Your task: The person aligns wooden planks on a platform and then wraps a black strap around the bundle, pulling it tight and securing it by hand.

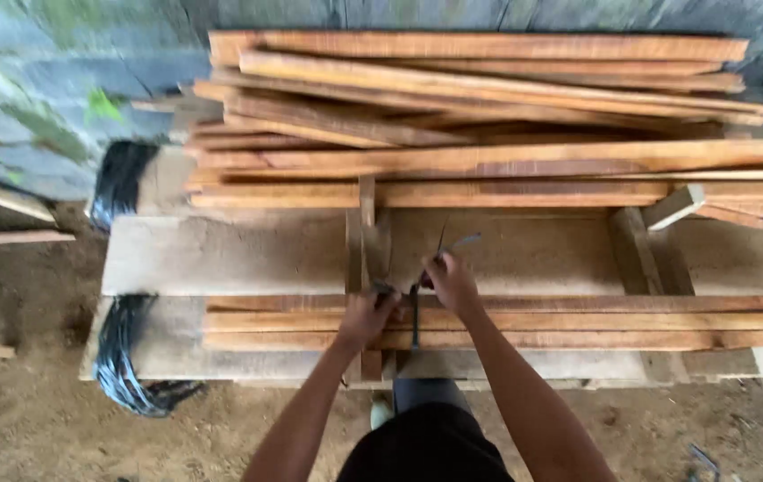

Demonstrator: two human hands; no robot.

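Note:
My left hand (365, 314) and my right hand (451, 284) are close together over three long reddish wooden slats (596, 321) lying side by side on the near edge of a grey plank bench (220, 254). Both hands grip a thin dark strap (414, 314) that crosses the slats; its loose ends (457, 243) stick up past my right hand. A short upright wooden strip (366, 223) stands just beyond my left hand.
A big untidy pile of similar slats (479, 116) lies at the back of the bench against a stone wall (51, 89). Bundles of black strapping (127, 357) hang at the bench's left end. Scrap wood (29, 236) lies on the dirt floor.

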